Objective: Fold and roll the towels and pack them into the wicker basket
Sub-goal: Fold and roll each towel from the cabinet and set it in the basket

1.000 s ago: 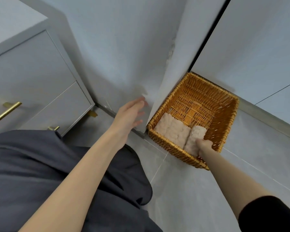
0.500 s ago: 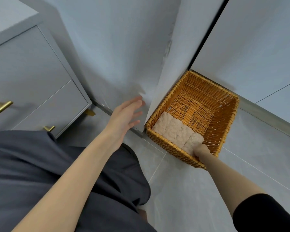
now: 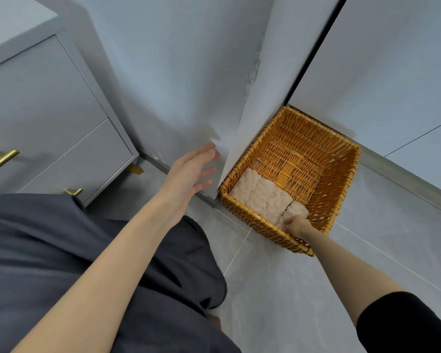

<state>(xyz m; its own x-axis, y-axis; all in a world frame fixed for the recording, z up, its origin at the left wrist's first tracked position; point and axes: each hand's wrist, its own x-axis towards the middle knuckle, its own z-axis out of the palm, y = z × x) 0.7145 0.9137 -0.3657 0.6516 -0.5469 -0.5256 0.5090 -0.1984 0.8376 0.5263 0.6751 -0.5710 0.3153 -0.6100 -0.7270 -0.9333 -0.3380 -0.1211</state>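
An orange wicker basket stands on the floor in the corner beside a wall edge. Several pale pink rolled towels lie side by side along its near wall. My right hand reaches over the near rim and holds the rightmost rolled towel, which lies low in the row. My left hand hovers in the air left of the basket, fingers straight and spread, holding nothing, close to the wall corner.
A grey drawer cabinet with brass handles stands at the left. Grey walls meet at the corner just left of the basket. Grey tiled floor lies in front. My dark trousers fill the lower left.
The rightmost roll, tilted up in my right hand a second ago, has gone down into the row with the others. My left hand has stayed hovering near the wall corner.
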